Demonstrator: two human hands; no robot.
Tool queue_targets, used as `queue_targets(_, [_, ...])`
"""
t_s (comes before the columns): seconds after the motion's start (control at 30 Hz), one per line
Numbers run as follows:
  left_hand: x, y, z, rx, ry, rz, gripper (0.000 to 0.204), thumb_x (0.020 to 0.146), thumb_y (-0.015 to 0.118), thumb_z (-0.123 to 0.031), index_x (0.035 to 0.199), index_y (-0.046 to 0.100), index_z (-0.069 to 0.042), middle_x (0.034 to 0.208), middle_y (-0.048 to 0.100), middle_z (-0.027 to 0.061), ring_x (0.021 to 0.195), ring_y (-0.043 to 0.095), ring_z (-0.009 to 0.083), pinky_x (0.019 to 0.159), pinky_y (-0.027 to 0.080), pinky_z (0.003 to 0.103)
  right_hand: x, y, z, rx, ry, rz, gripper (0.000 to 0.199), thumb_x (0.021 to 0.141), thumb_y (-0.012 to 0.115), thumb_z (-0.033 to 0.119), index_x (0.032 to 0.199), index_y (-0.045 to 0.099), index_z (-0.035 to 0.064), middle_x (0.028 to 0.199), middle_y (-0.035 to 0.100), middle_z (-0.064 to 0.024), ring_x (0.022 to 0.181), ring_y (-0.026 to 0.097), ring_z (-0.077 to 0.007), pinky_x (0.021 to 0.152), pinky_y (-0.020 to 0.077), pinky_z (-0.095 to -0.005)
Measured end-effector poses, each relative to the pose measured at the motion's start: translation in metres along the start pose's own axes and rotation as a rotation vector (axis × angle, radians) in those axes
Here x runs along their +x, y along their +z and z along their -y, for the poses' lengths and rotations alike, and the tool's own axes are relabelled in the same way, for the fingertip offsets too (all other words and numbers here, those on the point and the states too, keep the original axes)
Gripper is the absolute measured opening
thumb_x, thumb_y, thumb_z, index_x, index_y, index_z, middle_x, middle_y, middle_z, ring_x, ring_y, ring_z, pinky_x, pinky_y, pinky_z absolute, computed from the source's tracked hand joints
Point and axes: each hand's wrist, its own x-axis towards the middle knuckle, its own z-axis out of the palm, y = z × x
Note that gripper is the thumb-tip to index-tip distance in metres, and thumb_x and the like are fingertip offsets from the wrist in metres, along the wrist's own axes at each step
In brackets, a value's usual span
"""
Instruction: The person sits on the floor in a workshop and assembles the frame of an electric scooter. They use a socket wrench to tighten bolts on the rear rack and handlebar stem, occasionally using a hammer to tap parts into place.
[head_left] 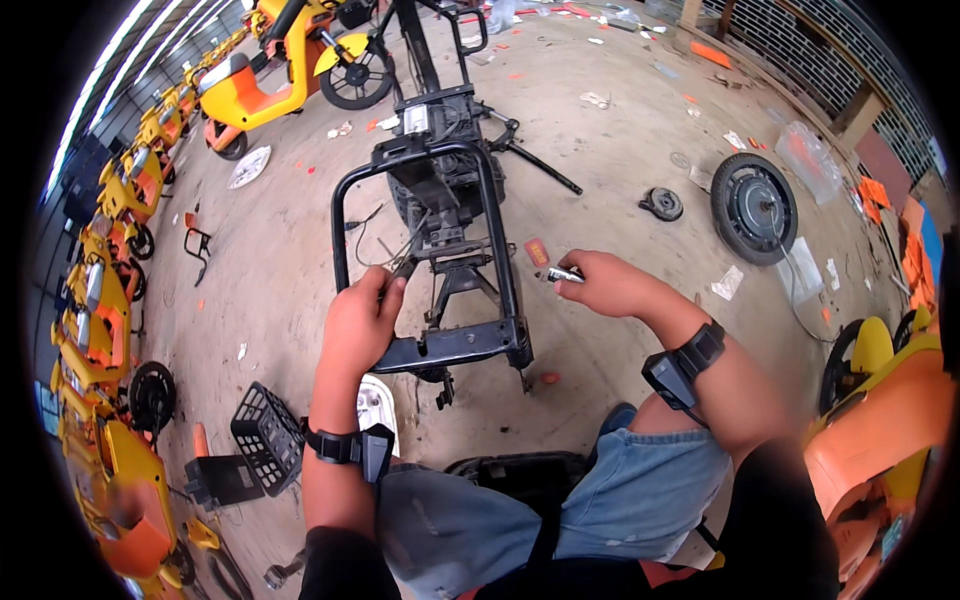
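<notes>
In front of me stands a stripped black scooter frame point(462, 343), its rear rack loop facing me. My left hand point(362, 318) is closed at the left side of this loop. Its fingers pinch near a dark, thin piece by the cables point(412, 250), but what they hold is mostly hidden. To the right of the frame and apart from it, my right hand point(612, 284) is closed round a short silver-and-black metal piece point(565, 274), whose exact kind I cannot tell. A small red packet point(537, 252) lies on the floor just beyond that hand.
A wheel with tyre point(755, 210) and a round black part point(661, 204) lie to the right. A black crate point(270, 438) and white basin point(376, 408) are at the left. Yellow scooters point(118, 345) line the left side; orange bodywork point(880, 430) is close at my right.
</notes>
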Motion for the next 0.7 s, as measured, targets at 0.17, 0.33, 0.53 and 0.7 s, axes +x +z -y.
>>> queue_targets(0.17, [-0.001,0.002,-0.002,0.081,-0.075,-0.020,0.024,0.102,0.059,-0.029,0.096,0.059,-0.006,0.075,0.065,0.0228,0.075,0.064,0.0454,0.065,0.049,0.052,0.000,0.000,-0.002,-0.113,-0.040,0.088,0.044,0.087,0.071,0.030,0.118,0.065,-0.0016,0.105,0.070,-0.0218,0.098,0.066,-0.0374,0.086,0.0518,-0.0429])
queue_targets(0.33, [-0.005,0.011,0.002,0.136,-0.111,-0.094,0.029,0.105,0.055,-0.030,0.097,0.060,-0.003,0.067,0.064,0.0174,0.059,0.065,0.0322,0.058,0.048,0.042,0.001,0.004,0.000,-0.105,-0.111,0.179,0.041,0.082,0.070,0.025,0.113,0.067,-0.0009,0.094,0.071,-0.0229,0.093,0.068,-0.0394,0.083,0.0528,-0.0469])
queue_targets(0.53, [-0.005,0.012,-0.003,0.088,-0.153,-0.042,0.030,0.105,0.055,-0.029,0.099,0.061,-0.001,0.072,0.061,0.0193,0.064,0.058,0.0300,0.063,0.047,0.040,0.004,0.014,-0.011,-0.152,-0.198,0.264,0.040,0.082,0.066,0.025,0.114,0.066,0.0022,0.095,0.070,-0.0190,0.090,0.067,-0.0370,0.079,0.0524,-0.0458])
queue_targets(0.7, [-0.008,0.007,-0.004,0.098,-0.187,-0.034,0.030,0.105,0.056,-0.028,0.099,0.061,0.001,0.074,0.061,0.0192,0.066,0.055,0.0271,0.067,0.048,0.038,0.023,0.031,-0.002,-0.335,-0.173,0.330,0.031,0.077,0.068,0.025,0.097,0.071,0.0016,0.085,0.070,-0.0198,0.082,0.067,-0.0388,0.074,0.0530,-0.0494])
